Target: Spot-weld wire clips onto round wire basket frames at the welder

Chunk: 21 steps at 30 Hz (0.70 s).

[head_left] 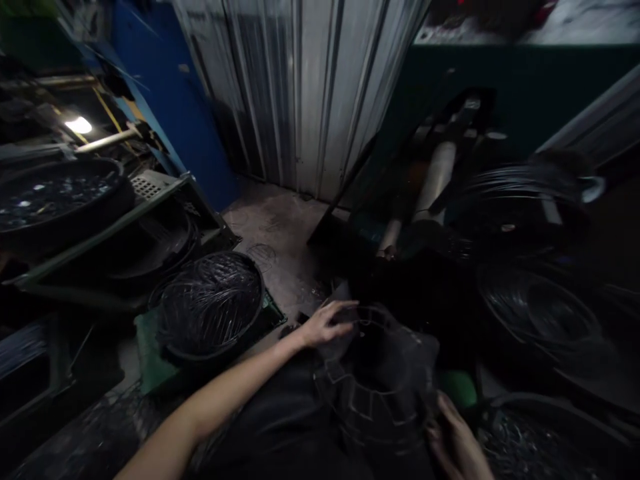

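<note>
A dark, partly see-through, bag-like thing (380, 407) with a round mouth and thin pale wire-like lines sits low in front of me, against my dark clothing. My left hand (330, 325) is at the left side of its mouth, fingers bent over the rim and a gap showing between them. On the lower right, my right hand (457, 437) grips its side, thumb and fingers closed on the edge and somewhat blurred. Dim light hides the inside of the mouth and what the thing is made of.
At left, a round tub (213, 307) heaped with dark wire-like strands stands on a green base. Behind it, a rack holds a basin of small shiny pieces (60, 200). Wire coils (540, 307) and another tub of pieces (535, 440) lie right. Machine rods (435, 177) jut forward.
</note>
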Available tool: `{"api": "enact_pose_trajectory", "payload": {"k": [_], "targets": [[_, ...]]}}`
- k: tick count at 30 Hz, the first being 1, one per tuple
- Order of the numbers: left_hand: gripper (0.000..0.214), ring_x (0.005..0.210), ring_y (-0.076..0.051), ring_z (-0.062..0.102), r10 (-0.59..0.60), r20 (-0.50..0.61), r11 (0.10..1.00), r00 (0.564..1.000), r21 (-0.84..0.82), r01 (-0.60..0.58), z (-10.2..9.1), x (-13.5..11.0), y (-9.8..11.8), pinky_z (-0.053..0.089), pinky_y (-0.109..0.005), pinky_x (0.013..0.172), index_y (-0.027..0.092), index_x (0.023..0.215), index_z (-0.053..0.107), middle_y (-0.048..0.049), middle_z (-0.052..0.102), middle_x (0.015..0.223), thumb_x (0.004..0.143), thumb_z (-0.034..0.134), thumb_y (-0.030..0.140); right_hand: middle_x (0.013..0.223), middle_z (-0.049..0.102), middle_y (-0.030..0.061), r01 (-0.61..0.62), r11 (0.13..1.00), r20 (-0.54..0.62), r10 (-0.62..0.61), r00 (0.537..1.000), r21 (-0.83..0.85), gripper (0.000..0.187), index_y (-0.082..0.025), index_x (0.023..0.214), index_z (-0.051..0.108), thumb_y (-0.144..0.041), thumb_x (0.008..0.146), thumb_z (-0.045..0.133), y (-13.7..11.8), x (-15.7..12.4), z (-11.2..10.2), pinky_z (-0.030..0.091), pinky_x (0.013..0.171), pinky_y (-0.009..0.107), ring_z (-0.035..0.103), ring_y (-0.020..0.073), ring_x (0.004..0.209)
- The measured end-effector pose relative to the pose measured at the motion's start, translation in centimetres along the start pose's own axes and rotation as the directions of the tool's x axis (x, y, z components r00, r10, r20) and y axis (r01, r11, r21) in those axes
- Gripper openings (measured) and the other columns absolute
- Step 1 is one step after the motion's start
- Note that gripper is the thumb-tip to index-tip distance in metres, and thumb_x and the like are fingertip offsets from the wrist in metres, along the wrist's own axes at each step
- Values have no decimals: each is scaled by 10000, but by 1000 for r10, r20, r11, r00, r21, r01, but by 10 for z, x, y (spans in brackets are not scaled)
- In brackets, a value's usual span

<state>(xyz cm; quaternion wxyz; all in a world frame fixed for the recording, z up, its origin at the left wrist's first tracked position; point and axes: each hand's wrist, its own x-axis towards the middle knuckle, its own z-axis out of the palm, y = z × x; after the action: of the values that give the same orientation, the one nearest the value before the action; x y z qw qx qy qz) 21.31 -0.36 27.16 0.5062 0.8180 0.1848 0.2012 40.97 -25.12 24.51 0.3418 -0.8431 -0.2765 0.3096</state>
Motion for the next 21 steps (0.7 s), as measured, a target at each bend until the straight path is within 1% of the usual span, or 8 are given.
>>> {"api": "enact_pose_trajectory", "payload": {"k": [3,7,9,11,13,15,18,21], "targets": [[521,1203,-226,520,-118,-72,993,990,21,120,13,-16,-14,408,-406,1045,184,1291,467,-115,532,1309,825,579,387,831,716,91,1,994,-138,-16,990,-110,336,-270,765,642,-534,758,434,-7,30,7,552,716,433,683,320,838],[555,1245,-239,488,-206,-184,974,961,55,219,14,-6,-40,405,-444,1057,244,1349,383,-79,503,1348,843,536,413,838,718,52,173,940,-303,-263,916,-294,265,-256,794,628,-430,824,431,-59,73,-63,524,765,396,681,265,815],[507,1209,-246,524,-177,-206,979,962,62,193,19,0,-45,447,-448,1024,260,1312,416,-63,547,1300,841,533,407,901,709,61,251,889,-461,-419,782,-383,269,-227,867,630,-415,849,438,-104,95,-110,512,768,361,667,228,805],[458,1138,-247,579,-82,-248,992,965,70,103,28,-1,-45,499,-433,970,266,1264,446,-56,593,1232,832,546,377,945,692,84,303,802,-555,-582,595,-515,274,-195,907,638,-400,849,465,-152,124,-149,484,816,351,643,222,858],[427,1045,-239,630,33,-314,996,949,90,-4,36,-4,-41,546,-402,898,278,1236,453,-49,626,1161,825,556,332,970,673,101,288,718,-542,-677,498,-633,297,-173,968,646,-377,863,459,-196,161,-177,465,822,338,621,221,889],[430,965,-228,657,80,-383,994,920,99,-45,41,-8,-38,575,-369,822,287,1234,445,-46,637,1108,819,561,308,1016,653,113,227,669,-471,-687,554,-708,304,-164,1033,646,-357,862,485,-229,200,-192,451,822,329,601,221,915],[432,919,-214,657,6,-474,998,880,64,28,44,-12,-37,581,-348,773,274,1249,427,-55,617,1074,834,537,321,1085,622,131,122,542,-306,-630,714,-832,292,-167,1074,643,-296,823,566,-254,243,-198,444,775,323,571,236,968],[425,935,-204,647,-47,-467,995,883,60,84,42,-11,-41,571,-352,805,264,1248,412,-57,604,1073,845,528,328,1063,630,124,123,439,-193,-607,771,-890,194,-163,969,675,-216,804,588,-259,256,-193,430,720,279,572,215,958]]}}
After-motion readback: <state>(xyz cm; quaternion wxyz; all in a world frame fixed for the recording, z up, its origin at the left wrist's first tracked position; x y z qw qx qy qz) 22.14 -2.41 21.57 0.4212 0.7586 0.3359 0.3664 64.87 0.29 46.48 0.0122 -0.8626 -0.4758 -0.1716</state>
